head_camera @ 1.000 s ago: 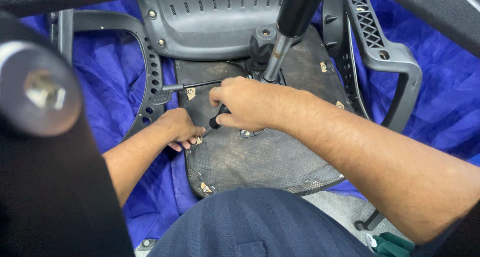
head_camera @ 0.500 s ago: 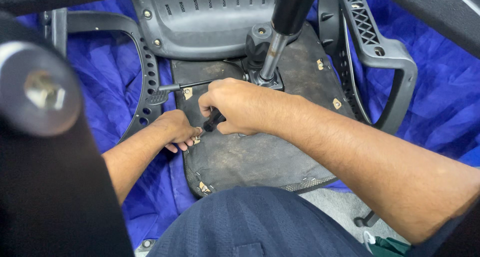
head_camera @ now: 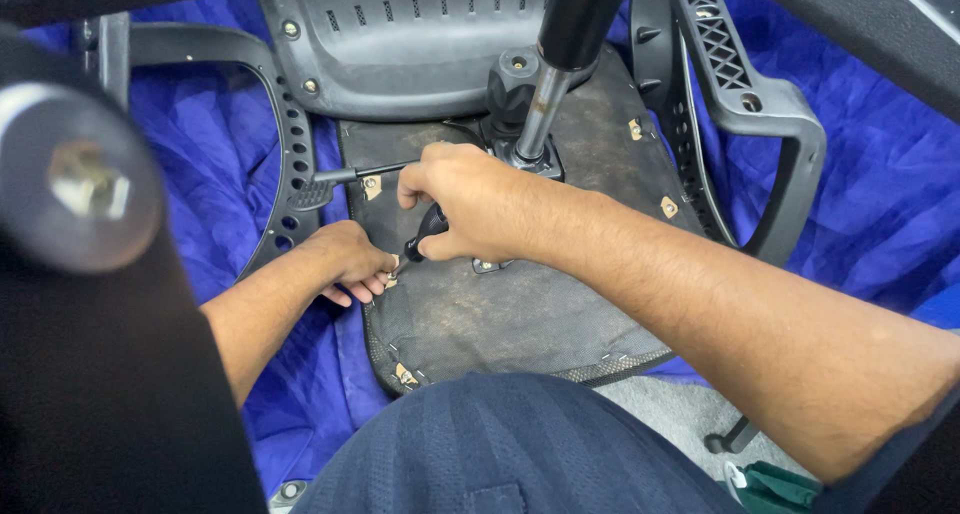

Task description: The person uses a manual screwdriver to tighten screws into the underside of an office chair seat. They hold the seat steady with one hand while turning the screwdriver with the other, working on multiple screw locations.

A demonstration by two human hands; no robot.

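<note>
An overturned office chair lies on a crumpled blue cloth sheet [head_camera: 860,164], which covers nearly all of the floor in view; only at 5 o'clock does a strip of grey carpet [head_camera: 670,414] show past the sheet's edge. The chair's dark, scuffed seat underside [head_camera: 520,314], a flat board with fabric pulled over its rim, fills the middle of the frame. From its centre a chrome and black gas cylinder column [head_camera: 560,54] rises toward 12 o'clock, and a thin black lever rod [head_camera: 375,171] runs out toward 9 o'clock. A grey moulded plastic backrest shell [head_camera: 400,44] lies at 12 o'clock, and grey perforated plastic armrest frames stand at either side: one [head_camera: 290,164] at 10 o'clock, the other [head_camera: 760,114] at 2 o'clock.

The right hand [head_camera: 475,199] is closed in a fist around the black-handled screwdriver [head_camera: 425,236], whose tip points down toward 7 o'clock at the seat's left edge. The left hand [head_camera: 350,264] rests on that same edge, its fingers curled and pressed to the rim just beside the tool's tip; whether it pinches anything there cannot be told. Small brass-coloured metal clips [head_camera: 405,374] dot the seat's border. A blurred black chair base with a round silver cap [head_camera: 85,179] crowds the frame at 9 o'clock, and the person's dark blue trouser leg [head_camera: 520,454] sits at 6 o'clock.
</note>
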